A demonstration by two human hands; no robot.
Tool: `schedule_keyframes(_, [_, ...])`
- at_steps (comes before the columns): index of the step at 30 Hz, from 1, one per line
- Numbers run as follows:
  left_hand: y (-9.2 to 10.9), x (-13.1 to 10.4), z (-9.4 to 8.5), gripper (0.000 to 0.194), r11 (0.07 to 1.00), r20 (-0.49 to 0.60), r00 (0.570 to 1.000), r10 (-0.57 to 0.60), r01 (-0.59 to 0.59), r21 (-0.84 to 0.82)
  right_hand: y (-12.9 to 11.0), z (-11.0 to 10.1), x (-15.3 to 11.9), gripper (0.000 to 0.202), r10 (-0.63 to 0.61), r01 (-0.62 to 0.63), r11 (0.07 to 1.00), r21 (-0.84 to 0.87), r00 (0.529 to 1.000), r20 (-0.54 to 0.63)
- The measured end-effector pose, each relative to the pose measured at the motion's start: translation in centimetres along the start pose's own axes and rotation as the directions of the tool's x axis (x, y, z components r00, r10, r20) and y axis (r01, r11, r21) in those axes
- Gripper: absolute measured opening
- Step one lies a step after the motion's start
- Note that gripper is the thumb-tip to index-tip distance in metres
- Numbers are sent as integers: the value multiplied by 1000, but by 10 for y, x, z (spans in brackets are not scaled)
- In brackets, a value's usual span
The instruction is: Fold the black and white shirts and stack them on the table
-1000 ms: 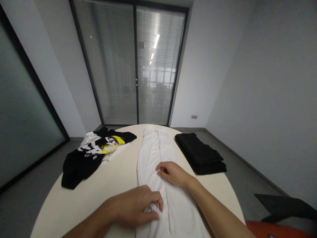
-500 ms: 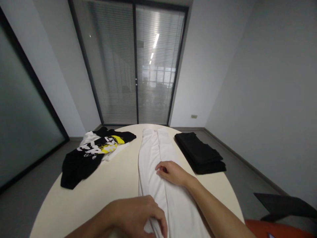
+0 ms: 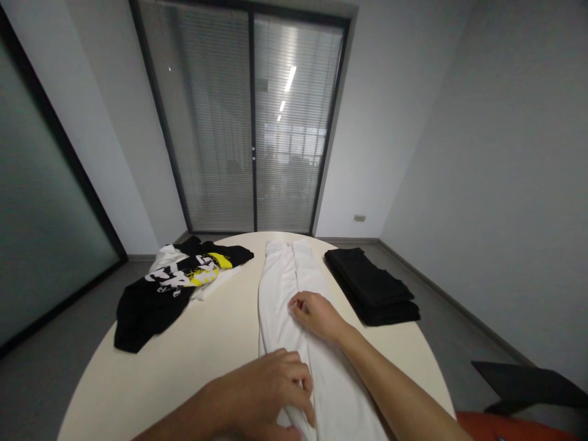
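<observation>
1. White trousers: laid lengthwise, centre to lower centre of frame, lightly creased.
2. Left hand, lower centre: fingers bent over the trousers, thumb lower; cannot tell whether cloth is pinched.
3. Right hand, just right of centre: fingers curled in, over the trousers; grip on cloth cannot be told.
4. Black stack: folded, right of trousers.
5. Printed shirt: rumpled, left of frame.
6. Pale bench under all garments.
</observation>
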State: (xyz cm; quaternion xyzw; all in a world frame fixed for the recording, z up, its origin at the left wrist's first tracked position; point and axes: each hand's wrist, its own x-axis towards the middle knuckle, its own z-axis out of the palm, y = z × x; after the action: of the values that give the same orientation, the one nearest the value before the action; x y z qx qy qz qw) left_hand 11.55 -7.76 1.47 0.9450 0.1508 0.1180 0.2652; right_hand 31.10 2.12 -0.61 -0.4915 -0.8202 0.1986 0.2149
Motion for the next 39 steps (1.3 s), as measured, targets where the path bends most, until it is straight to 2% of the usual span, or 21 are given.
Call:
schedule_keyframes(4, [-7, -7, 5, 22, 999, 21, 999, -45, 45, 11, -3, 7, 32, 18, 158, -159, 986, -44, 987, -20])
schedule_keyframes(8, [-10, -7, 7, 16, 1000, 30, 1000, 6, -5, -23, -5, 19, 62, 20, 315, -317, 947, -47, 948, -50])
schedule_keyframes(11, [-9, -5, 6, 14, 999, 30, 999, 41, -40, -16, -5, 28, 73, 18, 358, -360, 933, -8, 931, -70])
schedule_keyframes(14, [-8, -3, 6, 12, 998, 45, 997, 55, -55, 5, -5, 30, 77, 11, 337, -334, 942, 42, 938, -78])
schedule_keyframes(17, [-7, -1, 5, 13, 999, 55, 997, 49, -50, 14, -3, 22, 78, 11, 352, -344, 935, 85, 929, -118])
schedule_keyframes(22, [-5, 0, 4, 15, 998, 55, 996, 66, -65, -17, 16, 9, 73, 14, 340, -292, 930, 224, 914, -222])
schedule_keyframes(24, [-5, 1, 6, 10, 997, 64, 996, 68, -65, -37, 26, 12, 69, 19, 306, -241, 918, 314, 935, -180])
schedule_keyframes(28, [-6, 4, 10, 6, 992, 59, 994, 97, -91, -92, 40, 22, 65, 40, 211, -175, 844, 507, 977, -14])
schedule_keyframes(33, [-7, 8, 16, 5, 979, 96, 984, 149, -133, -157, 48, 16, 62, 39, 194, -132, 846, 517, 979, -67])
schedule_keyframes(37, [-6, 11, 28, 19, 986, 127, 985, 118, -101, -133, 58, 14, 59, 52, 123, -129, 816, 564, 991, 50])
schedule_keyframes(39, [-6, 13, 35, 23, 982, 122, 983, 138, -120, -148, 62, 14, 58, 55, 109, -131, 803, 581, 991, 73])
